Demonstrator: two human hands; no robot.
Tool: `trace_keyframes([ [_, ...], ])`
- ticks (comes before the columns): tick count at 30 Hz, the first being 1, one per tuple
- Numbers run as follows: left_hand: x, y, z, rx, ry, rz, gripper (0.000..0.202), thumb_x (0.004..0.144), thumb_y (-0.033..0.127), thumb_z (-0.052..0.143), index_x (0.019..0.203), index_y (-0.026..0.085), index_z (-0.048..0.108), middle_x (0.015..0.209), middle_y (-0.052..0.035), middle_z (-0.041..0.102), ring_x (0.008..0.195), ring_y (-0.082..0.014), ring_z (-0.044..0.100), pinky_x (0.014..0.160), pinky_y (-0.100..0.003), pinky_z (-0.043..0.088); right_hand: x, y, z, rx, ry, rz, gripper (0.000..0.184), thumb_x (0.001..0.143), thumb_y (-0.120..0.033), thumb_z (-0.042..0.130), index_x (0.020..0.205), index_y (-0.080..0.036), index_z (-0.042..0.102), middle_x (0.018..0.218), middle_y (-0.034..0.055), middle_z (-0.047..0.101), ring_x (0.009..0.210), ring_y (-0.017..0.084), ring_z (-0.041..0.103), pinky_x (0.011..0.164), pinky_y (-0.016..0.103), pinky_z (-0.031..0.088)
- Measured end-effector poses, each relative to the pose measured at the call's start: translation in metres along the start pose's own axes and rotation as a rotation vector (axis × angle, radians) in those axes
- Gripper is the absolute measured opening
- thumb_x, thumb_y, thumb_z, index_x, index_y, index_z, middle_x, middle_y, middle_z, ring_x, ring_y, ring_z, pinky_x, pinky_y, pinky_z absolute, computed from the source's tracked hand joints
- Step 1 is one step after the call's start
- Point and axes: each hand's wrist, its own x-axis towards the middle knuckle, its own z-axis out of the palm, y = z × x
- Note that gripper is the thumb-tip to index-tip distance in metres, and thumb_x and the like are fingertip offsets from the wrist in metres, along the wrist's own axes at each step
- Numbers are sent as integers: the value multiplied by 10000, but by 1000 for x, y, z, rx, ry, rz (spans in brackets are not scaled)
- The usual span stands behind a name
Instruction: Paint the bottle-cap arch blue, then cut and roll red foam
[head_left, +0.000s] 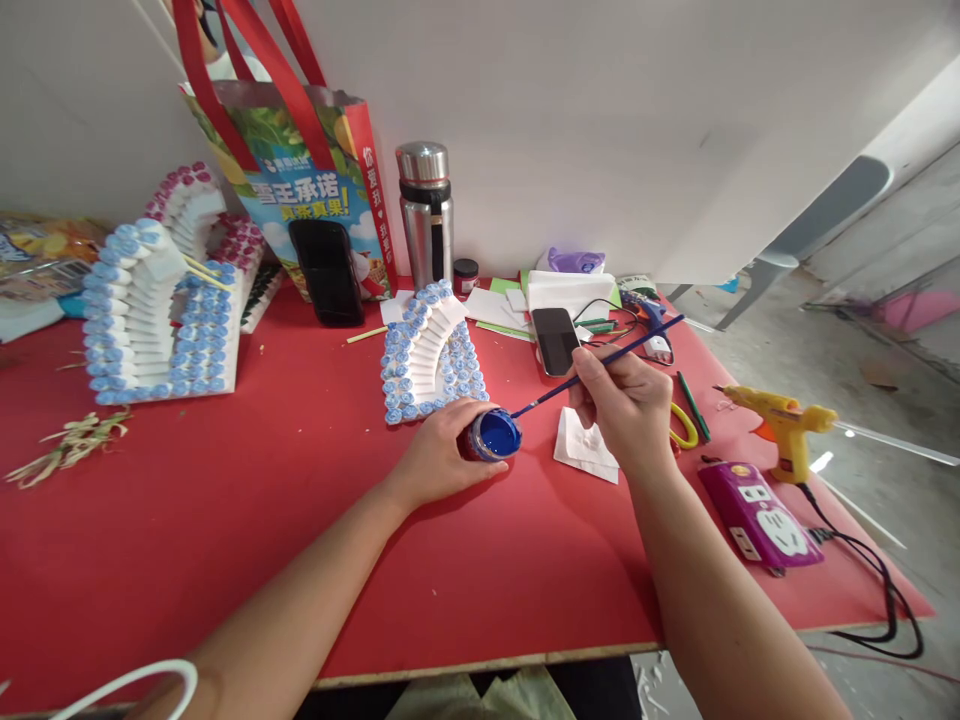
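Note:
My left hand [442, 452] is wrapped round a small open jar of blue paint [498, 434], tilted so its mouth faces me. In my right hand [626, 400] is a thin blue paintbrush [637, 340], pinched near its middle; its tip reaches the jar's rim. Right behind the jar stands a small white stepped model [432, 365] edged with blue-and-white rolled pieces. A folded white tissue [586, 445] lies on the table below my right hand. Close behind that hand is a phone [556, 341] lying flat.
On the red table [300, 540] stand a larger blue-and-white model [154, 315], a shopping bag [300, 170], an upright black phone [326, 272] and a steel flask [426, 215]. At right lie a yellow glue gun [784, 420] and a purple power strip [757, 515] with trailing cables.

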Motion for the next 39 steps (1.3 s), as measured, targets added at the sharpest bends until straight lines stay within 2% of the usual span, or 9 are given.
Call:
trace_keyframes([
  [3,0,-1,0,0,2,-2,532,710,338,822,1193,247,616,1186,-70,673,1126,-262,628,1008,-403,490,-1,-2,0,33,-8,8,318,893,-455,674,728,-189,621,503,-31,576,331,82,439,353,247,334],
  [8,1,-1,0,-3,-3,-5,531,711,343,821,1190,247,613,1190,-69,672,1127,-258,628,1009,-405,489,1,3,0,52,-144,65,313,914,-467,643,782,-182,632,549,-21,605,386,87,488,407,245,388],
  [11,2,-1,-1,-5,-5,0,530,708,329,824,1186,240,614,1189,-69,672,1123,-251,627,1009,-399,488,4,9,-2,53,-170,100,306,922,-453,634,789,-177,625,551,-26,600,384,80,483,402,232,359],
  [17,2,-1,0,1,-4,-1,534,690,306,829,1178,247,620,1180,-66,680,1125,-258,630,1008,-407,490,7,13,-6,24,-115,103,312,903,-449,656,761,-172,622,533,-24,597,356,79,463,389,234,353],
  [28,1,-3,1,4,-4,-1,542,703,317,818,1199,247,611,1207,-67,673,1133,-254,631,1014,-397,488,5,4,-6,64,-39,31,298,884,-417,683,720,-177,620,491,-31,568,327,76,431,354,235,306],
  [34,1,-3,1,4,3,3,550,694,308,826,1197,240,613,1204,-64,674,1126,-251,631,1010,-389,485,4,8,-7,54,-188,33,273,929,-412,629,801,-171,637,579,-14,619,409,93,521,426,244,398],
  [39,1,-3,1,-4,0,3,556,692,288,826,1203,239,610,1205,-68,668,1132,-251,628,1015,-392,484,7,14,-10,36,-229,94,263,923,-391,631,790,-164,617,563,-22,609,396,85,510,419,232,372],
])
